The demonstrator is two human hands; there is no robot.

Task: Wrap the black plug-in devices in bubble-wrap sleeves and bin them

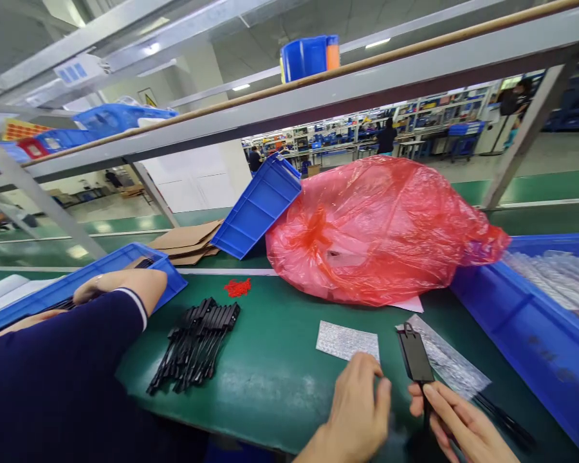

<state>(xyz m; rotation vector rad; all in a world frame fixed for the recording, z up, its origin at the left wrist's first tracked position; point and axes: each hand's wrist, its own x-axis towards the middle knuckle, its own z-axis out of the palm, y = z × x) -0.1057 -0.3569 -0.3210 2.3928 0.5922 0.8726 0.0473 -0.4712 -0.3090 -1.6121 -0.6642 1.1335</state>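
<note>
My right hand (458, 418) is closed around the narrow stem of a black paddle-shaped piece (416, 355). Its flat rectangular head points away from me, with a small loop at the tip. To its left is my left hand (359, 408), fingers bent and thumb apart, with nothing visible in it. Its fingertips overlap the near edge of a small bubble-wrap bag (345, 339); whether they touch it I cannot tell. A longer bubble-wrap bag (456, 360) lies behind the right hand, with black cable-like ends (504, 418) beside it.
A heap of black cabled pieces (197, 341) and small red parts (238, 287) lie on the green table (270, 366). A big red plastic bag (386, 238) sits behind. Blue bins stand right (525, 328) and left (168, 273), where a co-worker's arm (130, 289) reaches in.
</note>
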